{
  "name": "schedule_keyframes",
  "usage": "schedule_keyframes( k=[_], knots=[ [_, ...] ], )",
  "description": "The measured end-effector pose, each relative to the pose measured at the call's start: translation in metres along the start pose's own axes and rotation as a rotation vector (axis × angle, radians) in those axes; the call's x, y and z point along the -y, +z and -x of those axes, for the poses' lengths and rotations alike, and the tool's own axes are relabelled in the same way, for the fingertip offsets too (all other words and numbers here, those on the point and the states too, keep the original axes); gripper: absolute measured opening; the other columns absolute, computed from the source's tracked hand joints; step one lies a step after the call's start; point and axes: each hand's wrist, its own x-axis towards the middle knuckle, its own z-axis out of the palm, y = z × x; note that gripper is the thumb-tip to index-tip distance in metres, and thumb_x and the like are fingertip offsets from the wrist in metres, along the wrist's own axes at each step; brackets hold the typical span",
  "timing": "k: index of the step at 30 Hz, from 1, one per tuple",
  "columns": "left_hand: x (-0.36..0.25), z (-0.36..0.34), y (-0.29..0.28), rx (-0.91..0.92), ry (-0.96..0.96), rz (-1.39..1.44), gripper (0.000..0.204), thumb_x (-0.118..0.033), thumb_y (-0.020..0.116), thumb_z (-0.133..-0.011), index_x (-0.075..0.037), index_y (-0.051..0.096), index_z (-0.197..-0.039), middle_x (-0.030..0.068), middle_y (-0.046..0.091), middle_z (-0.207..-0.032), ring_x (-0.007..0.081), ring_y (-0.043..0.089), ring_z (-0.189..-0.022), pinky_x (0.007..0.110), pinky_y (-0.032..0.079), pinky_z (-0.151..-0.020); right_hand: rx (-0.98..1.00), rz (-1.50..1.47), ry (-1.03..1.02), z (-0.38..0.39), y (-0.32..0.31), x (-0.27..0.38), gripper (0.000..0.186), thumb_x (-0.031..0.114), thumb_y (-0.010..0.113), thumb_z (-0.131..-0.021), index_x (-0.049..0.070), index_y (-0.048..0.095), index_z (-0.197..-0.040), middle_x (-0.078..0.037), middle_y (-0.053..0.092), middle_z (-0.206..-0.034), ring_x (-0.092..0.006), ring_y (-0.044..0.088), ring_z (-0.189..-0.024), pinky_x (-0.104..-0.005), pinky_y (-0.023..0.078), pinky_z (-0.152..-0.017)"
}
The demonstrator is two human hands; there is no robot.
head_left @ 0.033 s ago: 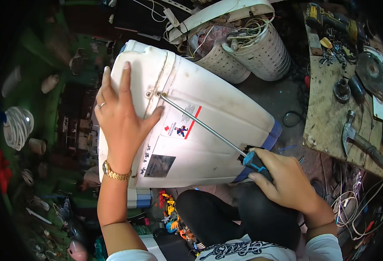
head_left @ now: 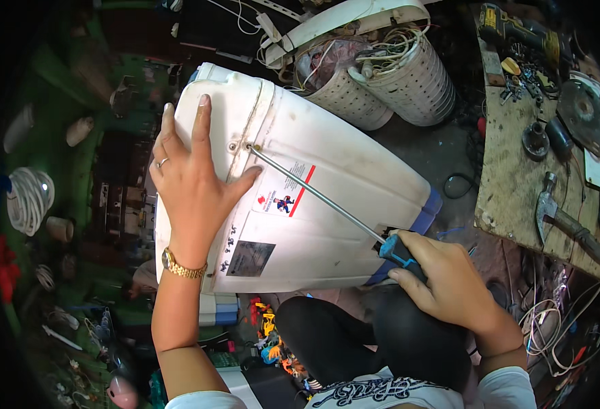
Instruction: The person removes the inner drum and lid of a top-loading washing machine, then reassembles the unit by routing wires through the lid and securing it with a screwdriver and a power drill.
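A large white plastic casing [head_left: 334, 136] with blue trim, a red-striped sticker and a dark label lies across the middle. My left hand [head_left: 194, 174] rests spread on its left part, fingers apart, thumb pointing toward the seam. My right hand [head_left: 443, 279], at the casing's lower right, is closed around the blue-and-black handle of a long screwdriver [head_left: 313, 191]. The screwdriver's shaft runs diagonally up to a small screw fitting [head_left: 249, 147] at the seam, just right of my left thumb and index finger, where its tip touches.
A wooden bench [head_left: 504, 198] at right holds a hammer [head_left: 573, 235], a cordless drill [head_left: 498, 27] and metal parts. Behind the casing stand perforated buckets [head_left: 409, 88] of cables and a long white panel [head_left: 313, 31]. Colourful small items [head_left: 269, 334] lie below; coiled white hose [head_left: 27, 201] at left.
My left hand's index finger and thumb have shifted very slightly to the right on the casing. My right hand and the screwdriver look almost unchanged.
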Motion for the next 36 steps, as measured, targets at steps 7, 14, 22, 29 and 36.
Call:
schedule_keyframes(
  k=[7,14,22,29,36],
  knots=[
    [-0.007,-0.006,0.003,0.036,-0.041,0.000,0.096,-0.040,0.083,-0.062,-0.013,0.041,-0.144,0.0304,0.044,-0.134,0.0427,0.052,-0.115,0.048,0.047,-0.088,0.044,-0.117,0.052,0.003,-0.008,-0.006,0.047,0.017,0.072,-0.082,-0.005,0.058,-0.122,-0.025,0.067,-0.105,-0.0405,0.066,-0.096,-0.0394,0.052,-0.081],
    [-0.009,-0.007,0.003,0.005,-0.042,-0.026,0.092,-0.043,0.080,-0.063,-0.010,0.044,-0.140,0.0289,0.045,-0.132,0.0418,0.054,-0.111,0.048,0.047,-0.087,-0.126,-0.190,0.064,0.002,0.003,-0.051,0.043,0.014,0.073,-0.079,-0.004,0.063,-0.117,-0.023,0.068,-0.104,-0.0363,0.068,-0.097,-0.0359,0.051,-0.084],
    [-0.015,0.003,0.007,-0.037,-0.081,-0.018,0.097,-0.043,0.078,-0.066,-0.010,0.036,-0.147,0.0262,0.039,-0.138,0.0381,0.043,-0.117,0.049,0.034,-0.095,-0.219,-0.188,0.003,0.016,0.017,-0.084,0.041,0.012,0.073,-0.078,-0.001,0.066,-0.116,-0.020,0.070,-0.108,-0.0306,0.069,-0.097,-0.0366,0.052,-0.083],
    [-0.022,0.008,0.004,-0.069,-0.153,0.035,0.100,-0.040,0.080,-0.066,-0.006,0.034,-0.148,0.0244,0.039,-0.138,0.0368,0.042,-0.114,0.049,0.030,-0.096,-0.341,-0.233,-0.002,-0.007,0.034,-0.083,0.039,0.017,0.061,-0.091,-0.003,0.058,-0.123,-0.002,0.062,-0.086,-0.0064,0.053,-0.072,-0.0216,0.043,-0.065],
    [-0.020,0.010,0.002,-0.080,-0.170,0.070,0.094,-0.039,0.081,-0.068,-0.007,0.039,-0.146,0.0228,0.040,-0.138,0.0357,0.041,-0.116,0.047,0.031,-0.096,-0.324,-0.467,0.027,-0.095,0.027,-0.014,0.034,0.021,0.061,-0.094,-0.002,0.059,-0.120,-0.003,0.060,-0.079,-0.0084,0.053,-0.067,-0.0248,0.045,-0.062]
  ],
)
